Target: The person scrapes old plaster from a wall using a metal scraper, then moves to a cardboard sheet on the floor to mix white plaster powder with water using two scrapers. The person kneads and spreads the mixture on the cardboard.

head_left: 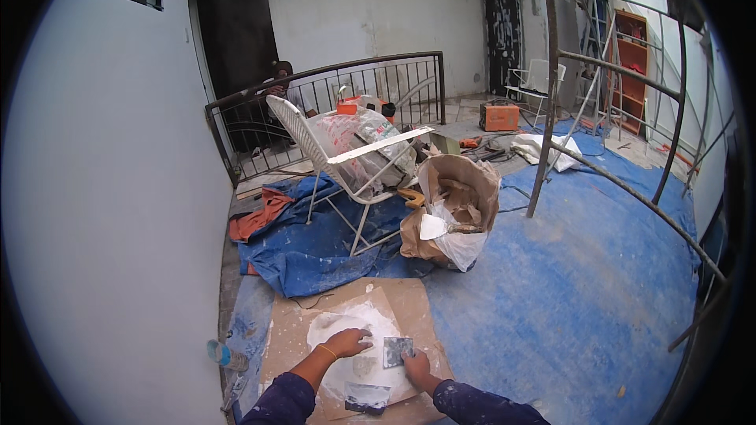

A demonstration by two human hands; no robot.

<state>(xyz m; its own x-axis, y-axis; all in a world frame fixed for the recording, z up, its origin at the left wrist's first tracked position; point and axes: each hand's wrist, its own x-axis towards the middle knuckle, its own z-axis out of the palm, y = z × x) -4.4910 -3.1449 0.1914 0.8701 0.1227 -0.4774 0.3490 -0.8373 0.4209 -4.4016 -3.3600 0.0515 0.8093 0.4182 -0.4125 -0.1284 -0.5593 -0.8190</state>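
Note:
A mound of white powder is spread over a sheet of brown cardboard on the floor in front of me. My left hand hovers low over the powder, fingers loosely bent and slightly apart, with nothing visible in them. Between the thumb and fingers of my right hand is a flat, square grey scraper blade, held at the powder's right side. A second, dark rectangular blade, smeared with white, lies at the near edge of the powder, below both hands.
A water bottle stands by the left wall. Ahead are a white chair loaded with bags and an open paper sack with a putty knife. Scaffolding rises from the blue tarp; a person sits behind the railing.

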